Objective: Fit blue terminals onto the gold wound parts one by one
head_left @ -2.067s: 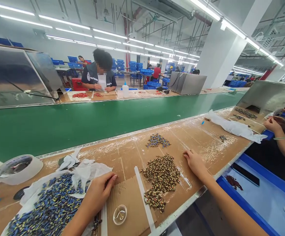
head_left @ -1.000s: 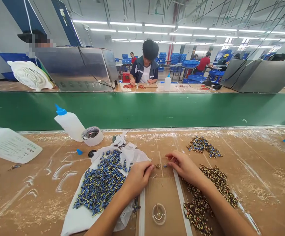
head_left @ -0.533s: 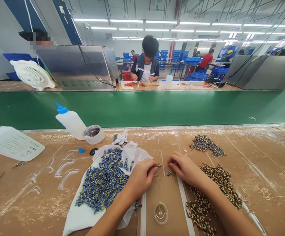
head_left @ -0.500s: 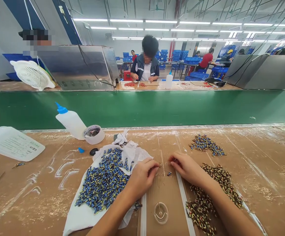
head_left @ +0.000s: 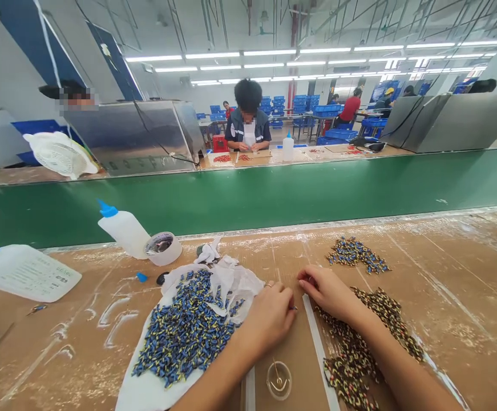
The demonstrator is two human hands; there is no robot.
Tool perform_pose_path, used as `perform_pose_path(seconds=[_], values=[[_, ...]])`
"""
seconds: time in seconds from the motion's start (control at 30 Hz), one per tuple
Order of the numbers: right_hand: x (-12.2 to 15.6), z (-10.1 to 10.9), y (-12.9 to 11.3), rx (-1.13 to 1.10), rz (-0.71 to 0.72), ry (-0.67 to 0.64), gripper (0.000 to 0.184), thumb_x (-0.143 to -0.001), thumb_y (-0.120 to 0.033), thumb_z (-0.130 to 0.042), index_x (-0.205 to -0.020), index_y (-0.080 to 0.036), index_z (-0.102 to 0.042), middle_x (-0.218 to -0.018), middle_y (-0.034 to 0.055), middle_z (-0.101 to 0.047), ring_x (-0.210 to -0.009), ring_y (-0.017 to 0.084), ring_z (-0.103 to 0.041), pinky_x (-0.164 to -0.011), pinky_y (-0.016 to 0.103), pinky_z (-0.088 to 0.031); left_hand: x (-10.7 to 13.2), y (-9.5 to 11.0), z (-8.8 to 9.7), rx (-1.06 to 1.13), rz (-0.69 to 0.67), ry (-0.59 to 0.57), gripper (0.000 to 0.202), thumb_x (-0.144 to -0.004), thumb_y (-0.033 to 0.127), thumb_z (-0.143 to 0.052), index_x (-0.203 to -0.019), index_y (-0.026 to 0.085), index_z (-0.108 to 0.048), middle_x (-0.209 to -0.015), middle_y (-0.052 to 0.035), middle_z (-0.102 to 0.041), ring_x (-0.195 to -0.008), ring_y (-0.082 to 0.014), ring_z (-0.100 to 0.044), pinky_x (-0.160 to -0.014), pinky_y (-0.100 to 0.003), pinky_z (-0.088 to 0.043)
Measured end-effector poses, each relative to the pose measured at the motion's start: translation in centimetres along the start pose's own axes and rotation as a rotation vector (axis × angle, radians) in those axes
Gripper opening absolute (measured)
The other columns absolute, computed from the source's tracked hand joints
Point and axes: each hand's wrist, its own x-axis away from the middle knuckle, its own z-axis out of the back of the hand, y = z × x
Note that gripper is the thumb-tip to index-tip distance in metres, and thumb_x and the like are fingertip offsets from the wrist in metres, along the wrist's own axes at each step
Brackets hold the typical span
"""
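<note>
Blue-yellow pcs (head_left: 180,337) are lying on white sheeting (head_left: 137,394); L hand (head_left: 271,311) is bunching its fingers at a sm. blue pc (head_left: 294,308), can't tell if pinched; clear cup (head_left: 279,395) is standing nearer; R hand (head_left: 327,292) is curling, contents unclear, beside brown-yellow pcs (head_left: 388,321).

The left hand (head_left: 274,315) and right hand (head_left: 328,290) are ungloved, with slender, tapering fingers (head_left: 288,302). Both wrists are bare, and the slim, smooth forearms (head_left: 396,349) show uncovered down to the lower edge of the frame.
</note>
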Motion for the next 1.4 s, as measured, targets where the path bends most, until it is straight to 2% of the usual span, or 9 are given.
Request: perform_pose_path(seconds=[0.17, 0.33, 0.5, 0.67, 0.83, 0.93, 1.0, 1.1, 1.4], values=[[0.1, -0.4, -0.1, -0.030, -0.005, -0.005, 0.013, -0.090, -0.019, -0.047, -0.087, -0.019, -0.059, -0.083, 0.0050, -0.064, -0.078, 0.022, -0.059, -0.069, 0.032, -0.042, 0.1, -0.4, 0.7, -0.062, -0.002, -0.073, 0.006, -0.084, 0.017, -0.050, -0.086, 0.016, -0.056, -0.096, -0.0081, -0.062, -0.091, -0.0238, -0.055, -0.078, -0.033, -0.040], [0.2, -1.2, -0.4, -0.087, 0.015, -0.017, 0.014, -0.091, -0.020, -0.045, -0.085, -0.020, -0.058, -0.083, 0.0038, -0.065, -0.078, 0.021, -0.059, -0.069, 0.031, -0.042, 2.5, -2.7, 2.0, 0.146, 0.172, 0.070, 0.006, -0.086, 0.017, -0.046, -0.084, 0.019, -0.051, -0.086, -0.0037, -0.063, -0.079, -0.0187, -0.055, -0.068, -0.028, -0.038], [0.5, -2.4, -1.2, -0.116, 0.013, -0.078, 0.016, -0.092, -0.023, -0.045, -0.084, -0.020, -0.059, -0.081, 0.0031, -0.064, -0.075, 0.021, -0.058, -0.068, 0.031, -0.042, 3.4, -4.8, 1.7, 0.292, 0.269, 0.210, 0.009, -0.083, 0.014, -0.045, -0.078, 0.018, -0.052, -0.081, -0.0037, -0.061, -0.076, -0.0177, -0.053, -0.066, -0.027, -0.037], [0.6, -2.7, -1.8, -0.132, 0.015, -0.120, 0.017, -0.092, -0.026, -0.046, -0.084, -0.020, -0.059, -0.079, 0.0027, -0.064, -0.073, 0.020, -0.057, -0.066, 0.030, -0.042, 3.6, -5.6, 0.9, 0.429, 0.275, 0.179, 0.013, -0.074, 0.009, -0.050, -0.080, 0.017, -0.058, -0.082, -0.0023, -0.061, -0.079, -0.0172, -0.054, -0.069, -0.026, -0.038], [0.8, -1.6, -2.7, -0.227, -0.019, -0.124, 0.023, -0.095, -0.032, -0.044, -0.086, -0.019, -0.060, -0.077, 0.0029, -0.062, -0.073, 0.019, -0.056, -0.066, 0.029, -0.043, 3.9, -5.5, 1.6, 0.527, 0.234, 0.157, 0.012, -0.073, 0.010, -0.051, -0.078, 0.018, -0.059, -0.080, -0.0004, -0.061, -0.077, -0.0154, -0.053, -0.069, -0.024, -0.038], [1.6, -0.6, -3.9, -0.348, -0.014, -0.270, 0.020, -0.093, -0.035, -0.049, -0.090, -0.020, -0.063, -0.083, 0.0024, -0.063, -0.079, 0.018, -0.057, -0.072, 0.029, -0.045, 3.7, -5.1, 1.9, 0.584, 0.234, 0.181, 0.010, -0.076, 0.013, -0.053, -0.079, 0.018, -0.061, -0.079, 0.0001, -0.062, -0.076, -0.0149, -0.055, -0.069, -0.024, -0.039], [2.3, -0.2, -4.7, -0.477, -0.008, -0.521, 0.017, -0.087, -0.035, -0.061, -0.098, -0.022, -0.065, -0.088, 0.0016, -0.066, -0.078, 0.016, -0.058, -0.071, 0.026, -0.046, 3.6, -4.8, 1.6, 0.632, 0.226, 0.164, 0.013, -0.076, 0.012, -0.052, -0.081, 0.017, -0.062, -0.078, 0.0002, -0.063, -0.075, -0.0144, -0.055, -0.068, -0.023, -0.039], [3.1, -0.2, -5.4, -0.601, -0.064, -0.794, 0.032, -0.075, -0.031, -0.075, -0.104, -0.023, -0.065, -0.087, 0.0001, -0.067, -0.071, 0.013, -0.058, -0.062, 0.021, -0.045, 3.3, -4.2, 0.7, 0.685, 0.195, 0.094, 0.013, -0.075, 0.012, -0.053, -0.082, 0.016, -0.063, -0.073, 0.0008, -0.062, -0.069, -0.0130, -0.055, -0.063, -0.022, -0.039], [3.7, -1.6, -5.8, -0.512, -0.040, -0.705, 0.014, -0.084, -0.028, -0.066, -0.097, -0.023, -0.065, -0.082, -0.0002, -0.061, -0.069, 0.013, -0.053, -0.060, 0.023, -0.043, 2.9, -3.7, -0.5, 0.809, 0.113, 0.069, 0.013, -0.079, 0.014, -0.056, -0.086, 0.015, -0.066, -0.074, 0.0000, -0.065, -0.068, -0.0117, -0.056, -0.064, -0.022, -0.042]])
